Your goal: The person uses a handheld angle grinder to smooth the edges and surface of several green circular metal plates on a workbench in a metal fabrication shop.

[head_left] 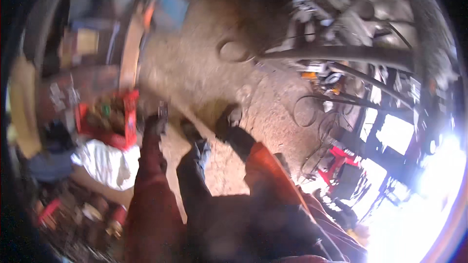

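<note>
My left arm, in a dark red sleeve, reaches forward from the lower edge. At its end my left hand (156, 125) is dark and smeared by motion, beside a red crate (127, 125). A small squarish dark thing (163, 111) shows at the fingertips; whether I hold it cannot be made out. On the right, another dark red sleeve (317, 207) lies partly behind an orange cloth (270, 173) along my leg. My right hand (282, 160) is a dim shape past that cloth, its fingers unreadable. Both my shoes stand on the dirt floor (195, 78).
A white sack (109, 163) lies just below the crate, with mixed clutter at lower left. A long dark bar (341, 54) and thin hoops (305, 111) lie to the right, near a red frame (336, 163). A blue panel (171, 7) stands at the far side.
</note>
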`<state>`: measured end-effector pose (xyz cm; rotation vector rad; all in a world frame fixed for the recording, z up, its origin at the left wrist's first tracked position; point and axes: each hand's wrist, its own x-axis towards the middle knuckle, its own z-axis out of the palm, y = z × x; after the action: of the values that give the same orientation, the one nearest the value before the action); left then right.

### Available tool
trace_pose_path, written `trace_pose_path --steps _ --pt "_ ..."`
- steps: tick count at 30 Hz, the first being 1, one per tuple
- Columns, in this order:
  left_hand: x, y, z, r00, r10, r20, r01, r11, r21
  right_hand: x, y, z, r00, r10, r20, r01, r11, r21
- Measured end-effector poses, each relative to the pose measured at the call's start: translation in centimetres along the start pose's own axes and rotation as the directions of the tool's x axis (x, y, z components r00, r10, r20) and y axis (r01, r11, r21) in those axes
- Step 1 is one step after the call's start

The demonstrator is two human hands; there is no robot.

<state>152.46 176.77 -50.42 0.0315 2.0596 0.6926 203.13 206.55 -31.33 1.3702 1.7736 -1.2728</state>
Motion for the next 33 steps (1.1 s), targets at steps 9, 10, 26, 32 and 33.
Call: trace_pose_path --steps 9,10,26,32,33 --pt "-24.2 35.9 -8.3 0.609 0.759 -0.23 -0.766 0.638 0.075 -11.0 -6.4 -11.5 0.923 -0.288 -0.256 0.315 0.946 0.071" --pt "-26.7 41.0 -7.8 0.583 0.789 -0.197 -0.792 0.605 0.081 -12.9 -6.6 -13.4 0.906 -0.291 -0.307 0.325 0.944 0.063" --pt "-37.7 106.8 15.1 -0.181 0.877 0.446 -0.948 -0.276 0.157 -24.3 -17.3 -54.7 0.458 -0.2 -0.866 0.48 0.876 0.052" --pt "-27.2 114.9 22.1 -0.012 0.732 0.681 -0.783 -0.431 0.449 -16.8 -19.1 -68.0 0.27 -0.214 -0.939 -0.077 0.967 -0.243" --pt "-25.4 114.4 22.4 -0.155 0.773 0.615 -0.77 -0.484 0.415 -15.6 -18.8 -69.3 0.21 -0.164 -0.964 -0.105 0.976 -0.189"
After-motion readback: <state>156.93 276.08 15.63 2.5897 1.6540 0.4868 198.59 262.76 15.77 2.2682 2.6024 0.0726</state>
